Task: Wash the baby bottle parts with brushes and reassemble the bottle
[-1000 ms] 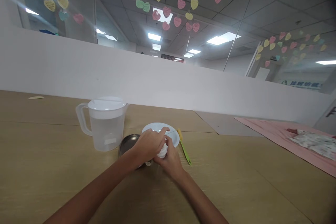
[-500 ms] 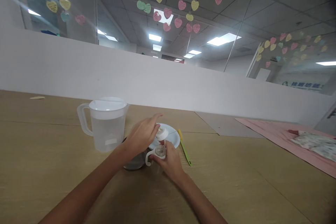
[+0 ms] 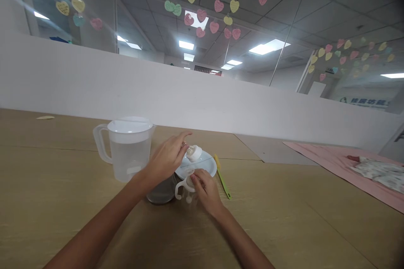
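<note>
The surface (image 3: 284, 218) before you stretched across the lower left and lower right of the frame, and its back edge met the white wall (image 3: 195, 101) along a slanting line at mid-height. Left of centre, the clear pitcher (image 3: 131, 151) stood near your left hand (image 3: 168, 155), bounding your room on that side. The dark metal bowl (image 3: 162, 193) sat partly beneath that wrist, its rim close to the bottle. Right of centre, the green-handled brush (image 3: 223, 181) lay just beside the pale plate (image 3: 208, 169), well apart from the pink cloth (image 3: 315, 155) at the right edge of the frame.

At the centre, your left grip was pinching the white cap (image 3: 195, 154) by its translucent teat, thumb and fingers pressed together; the cap was tilted over the plate, with its broad ring facing right. Your right hand (image 3: 206, 189) had its grip pinched on the bottle (image 3: 189, 184) just below and apart from the cap. The bottle looked clear, with a white collar and a curved white handle toward the bowl; your fingers hid its right side.
</note>
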Demonstrator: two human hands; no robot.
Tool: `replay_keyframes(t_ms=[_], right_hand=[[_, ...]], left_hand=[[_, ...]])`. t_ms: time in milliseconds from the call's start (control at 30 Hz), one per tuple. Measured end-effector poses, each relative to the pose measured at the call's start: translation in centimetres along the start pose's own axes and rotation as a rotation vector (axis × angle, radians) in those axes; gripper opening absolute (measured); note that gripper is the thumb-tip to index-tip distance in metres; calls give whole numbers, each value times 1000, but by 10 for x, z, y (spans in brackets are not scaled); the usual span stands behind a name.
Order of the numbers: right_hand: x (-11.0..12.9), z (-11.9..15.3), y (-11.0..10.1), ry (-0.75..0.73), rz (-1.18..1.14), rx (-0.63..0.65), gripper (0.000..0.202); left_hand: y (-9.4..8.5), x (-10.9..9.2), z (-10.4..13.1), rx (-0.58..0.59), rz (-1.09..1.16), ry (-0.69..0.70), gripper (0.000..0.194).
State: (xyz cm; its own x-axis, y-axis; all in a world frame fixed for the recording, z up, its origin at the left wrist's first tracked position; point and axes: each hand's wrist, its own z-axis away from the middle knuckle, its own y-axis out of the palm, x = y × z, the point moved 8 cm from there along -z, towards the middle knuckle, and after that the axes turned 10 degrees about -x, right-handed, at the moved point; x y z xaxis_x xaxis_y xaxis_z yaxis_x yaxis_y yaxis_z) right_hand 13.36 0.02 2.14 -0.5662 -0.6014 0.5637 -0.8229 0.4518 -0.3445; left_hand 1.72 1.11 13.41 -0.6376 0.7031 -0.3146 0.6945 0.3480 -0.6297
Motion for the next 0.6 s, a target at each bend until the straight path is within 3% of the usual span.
replay_keyframes(t_ms=[200,600], right_hand=[[-12,-1,1,93,-121,-18,31],[-38,-5,-4,486,-496,-52,35]], left_hand=[[-1,3,0,2,-9,-7,38],[0,5,-1,21,-59,-9,39]])
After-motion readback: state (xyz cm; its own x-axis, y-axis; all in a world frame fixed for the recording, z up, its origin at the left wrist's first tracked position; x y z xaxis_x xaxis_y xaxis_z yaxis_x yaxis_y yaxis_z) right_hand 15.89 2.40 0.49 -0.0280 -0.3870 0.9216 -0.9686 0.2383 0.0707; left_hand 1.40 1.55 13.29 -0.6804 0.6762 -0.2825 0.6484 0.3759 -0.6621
